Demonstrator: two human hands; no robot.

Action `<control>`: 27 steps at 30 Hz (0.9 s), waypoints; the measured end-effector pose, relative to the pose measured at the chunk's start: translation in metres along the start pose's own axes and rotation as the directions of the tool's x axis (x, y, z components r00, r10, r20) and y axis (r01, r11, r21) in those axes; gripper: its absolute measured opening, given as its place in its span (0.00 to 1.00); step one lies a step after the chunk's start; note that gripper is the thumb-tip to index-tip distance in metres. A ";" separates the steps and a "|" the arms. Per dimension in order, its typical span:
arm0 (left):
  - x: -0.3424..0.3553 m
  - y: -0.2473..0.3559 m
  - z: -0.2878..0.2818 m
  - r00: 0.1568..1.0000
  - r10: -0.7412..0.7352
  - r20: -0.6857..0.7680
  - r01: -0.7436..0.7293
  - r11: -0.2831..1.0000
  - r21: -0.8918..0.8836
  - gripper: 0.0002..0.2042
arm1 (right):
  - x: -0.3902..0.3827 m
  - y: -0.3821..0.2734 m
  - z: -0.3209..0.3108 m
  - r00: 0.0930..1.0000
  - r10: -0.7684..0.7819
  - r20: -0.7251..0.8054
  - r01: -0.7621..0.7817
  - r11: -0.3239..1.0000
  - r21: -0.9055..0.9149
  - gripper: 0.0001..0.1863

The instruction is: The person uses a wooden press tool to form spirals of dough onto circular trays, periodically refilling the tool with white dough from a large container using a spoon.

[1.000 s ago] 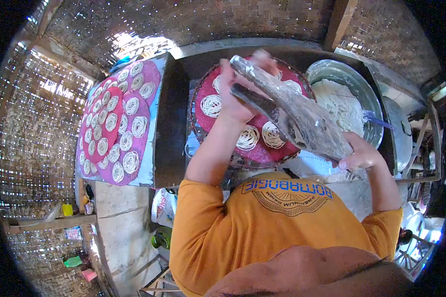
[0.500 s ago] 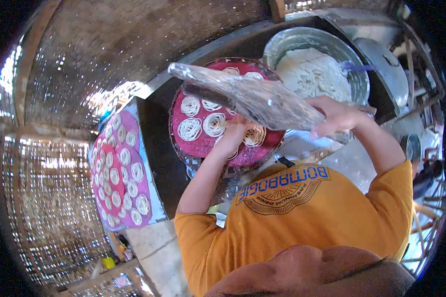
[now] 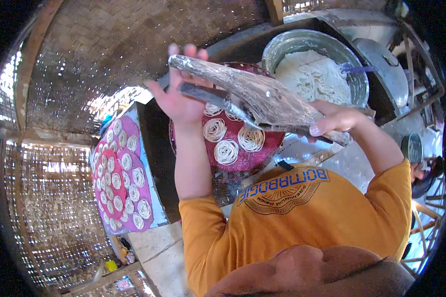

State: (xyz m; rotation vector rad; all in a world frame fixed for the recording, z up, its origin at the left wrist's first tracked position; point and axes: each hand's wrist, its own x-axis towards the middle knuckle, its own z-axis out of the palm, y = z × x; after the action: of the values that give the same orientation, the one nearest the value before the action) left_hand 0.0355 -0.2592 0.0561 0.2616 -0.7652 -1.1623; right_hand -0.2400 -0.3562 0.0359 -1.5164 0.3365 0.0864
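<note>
My right hand (image 3: 336, 119) is wrapped round the right end of a long, weathered wooden press (image 3: 252, 89) made of two pieces, one above the other. It is held slantwise over a round red mat (image 3: 257, 157). Thin pale strands lie on the mat in flat coils, such as the noodle coil (image 3: 226, 152) near its front. At the press's far left end is my left hand (image 3: 186, 101), open with fingers spread and palm turned up. Part of that hand is behind the wood, so I cannot tell whether it touches the press. The press also covers part of the mat.
A big metal basin (image 3: 302, 34) of white doughy mass (image 3: 307, 69) stands at the back right, a purple handle (image 3: 359, 69) over its rim. Beside it lies a round metal lid (image 3: 387, 69). At left are pink mats (image 3: 142, 190) with several noodle coils. A woven wall (image 3: 134, 44) closes the back.
My left hand has moved from the mat under the press to the press's far left end, and its fingers have spread. The right hand keeps its hold. A front coil now shows fully.
</note>
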 end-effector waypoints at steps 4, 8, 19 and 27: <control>0.038 0.009 -0.007 0.859 0.126 0.497 -0.007 0.972 -0.234 0.42 | 0.000 -0.014 -0.005 0.994 0.030 0.105 -0.043 0.992 0.121 0.39; 0.049 -0.014 -0.030 0.989 0.137 0.050 -0.125 0.974 -0.190 0.38 | 0.004 -0.012 -0.026 0.992 0.114 0.052 -0.120 0.982 0.147 0.34; 0.030 -0.040 -0.093 0.981 0.188 -0.046 -0.194 0.946 -0.260 0.32 | 0.028 0.007 -0.038 0.982 0.186 -0.006 -0.186 0.982 -0.022 0.25; 0.039 -0.010 -0.068 0.954 0.285 0.091 -0.255 0.934 -0.250 0.30 | 0.024 -0.039 -0.028 0.986 0.074 -0.150 -0.117 0.946 -0.301 0.24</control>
State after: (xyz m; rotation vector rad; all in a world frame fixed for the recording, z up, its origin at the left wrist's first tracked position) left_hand 0.0808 -0.3111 0.0169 -0.1159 -0.7393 -1.0013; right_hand -0.2118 -0.3897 0.0661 -1.8218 0.5264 0.1162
